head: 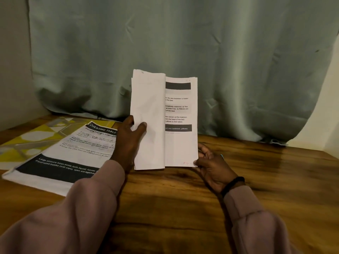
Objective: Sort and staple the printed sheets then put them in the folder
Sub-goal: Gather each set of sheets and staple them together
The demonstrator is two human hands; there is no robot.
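A stack of printed sheets stands upright on the wooden table, its lower edge on the tabletop. My left hand grips the left part, where the front sheets are folded back with their blank side showing. My right hand pinches the lower right corner, beside a red page mark. A second printed sheet with black bands lies flat at the left. It rests partly on a yellow and grey patterned folder. No stapler is in view.
The wooden table runs to the right and towards me. A grey-green curtain hangs right behind the sheets down to the table's back edge. A pale wall shows at the far left and far right.
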